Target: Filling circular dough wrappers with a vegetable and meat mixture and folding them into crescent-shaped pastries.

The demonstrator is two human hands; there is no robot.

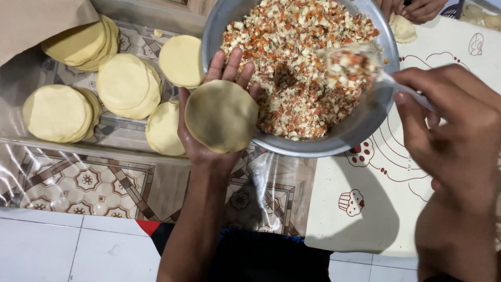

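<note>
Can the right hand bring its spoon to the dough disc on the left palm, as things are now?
Probably yes. The right hand holds the spoon over the bowl, and nothing lies between it and the disc on the open left hand.

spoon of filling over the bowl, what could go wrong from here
1. The spoon in the right hand is heaped with loose diced filling; bits may drop on the way to the dough round.
2. The round lies flat on the open left hand, so it could sag or slide.
3. The bowl hangs over the mat edge; a bump might tip it.
</note>
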